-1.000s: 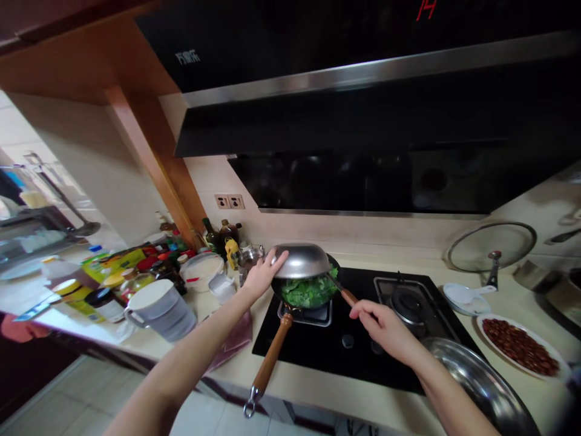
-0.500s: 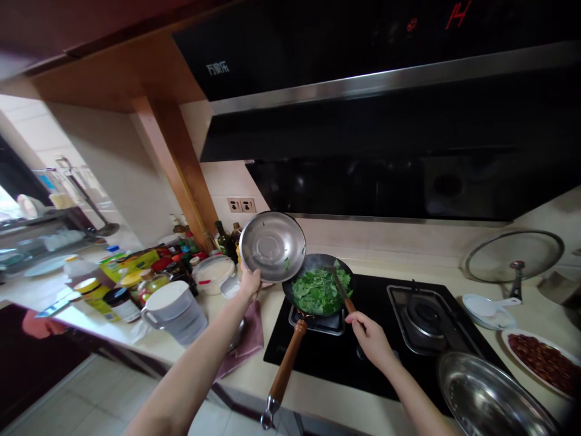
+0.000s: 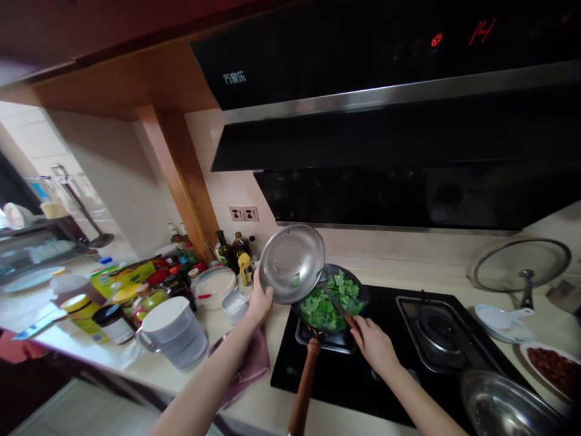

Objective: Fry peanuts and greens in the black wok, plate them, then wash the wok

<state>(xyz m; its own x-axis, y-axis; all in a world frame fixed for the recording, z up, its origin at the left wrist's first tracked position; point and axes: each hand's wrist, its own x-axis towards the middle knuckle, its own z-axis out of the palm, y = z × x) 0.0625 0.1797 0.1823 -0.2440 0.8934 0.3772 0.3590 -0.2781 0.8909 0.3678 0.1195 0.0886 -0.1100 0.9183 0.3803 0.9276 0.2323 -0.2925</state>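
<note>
My left hand [image 3: 262, 301] grips the rim of a steel bowl [image 3: 290, 260], tilted steeply with its inside facing me; a few bits of leaf cling to it. Just right of and below the bowl, a dark wok [image 3: 361, 312] with a long wooden handle [image 3: 305, 387] sits on the left burner, heaped with chopped leafy greens [image 3: 329, 303]. My right hand [image 3: 373, 340] is closed round the wooden handle of a spatula [image 3: 347, 318], whose far end reaches into the greens. The bowl's lower edge overlaps the wok's left rim in view.
To the left stand a water pitcher [image 3: 172, 336], several jars and bottles, and a purple cloth [image 3: 249, 369]. On the right are the second burner [image 3: 438, 327], a glass lid [image 3: 520, 266], a plate of dark red food [image 3: 554, 366] and another steel bowl [image 3: 508, 402]. The range hood [image 3: 385, 145] hangs above.
The bowl in my left hand has swung right, closer over the wok, and tilts further. My right hand has shifted a little with the spatula in the greens. The camera view has shifted slightly.
</note>
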